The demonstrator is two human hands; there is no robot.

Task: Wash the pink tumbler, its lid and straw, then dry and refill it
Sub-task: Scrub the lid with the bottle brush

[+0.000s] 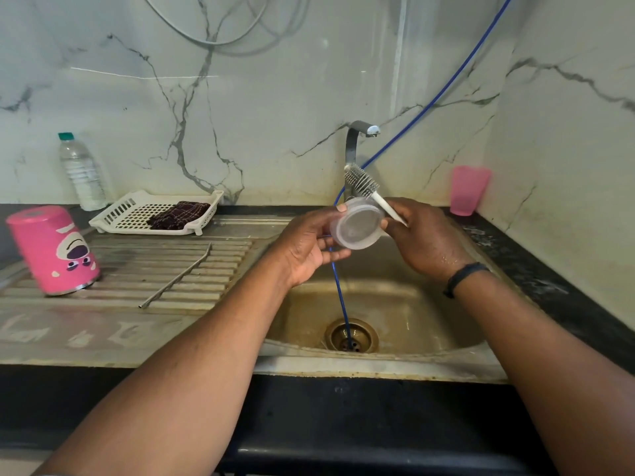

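The pink tumbler (pixel 51 250) stands upside down on the left of the steel drainboard (pixel 144 317). The metal straw (pixel 177 277) lies on the drainboard's ribs to its right. Over the sink basin (pixel 405 314), my left hand (pixel 307 247) holds the clear round lid (pixel 359 223) by its edge. My right hand (pixel 424 235) grips the white handle of a bottle brush (pixel 364 182), bristles pointing up and left behind the lid, and its fingers also touch the lid's right edge.
A white plastic rack (pixel 137 214) with a dark cloth (pixel 178 214) sits behind the drainboard, a water bottle (pixel 82 173) beside it. The tap (pixel 355 140) stands behind the sink. A blue hose (pixel 340 293) runs into the drain. A pink cup (pixel 469 190) stands at back right.
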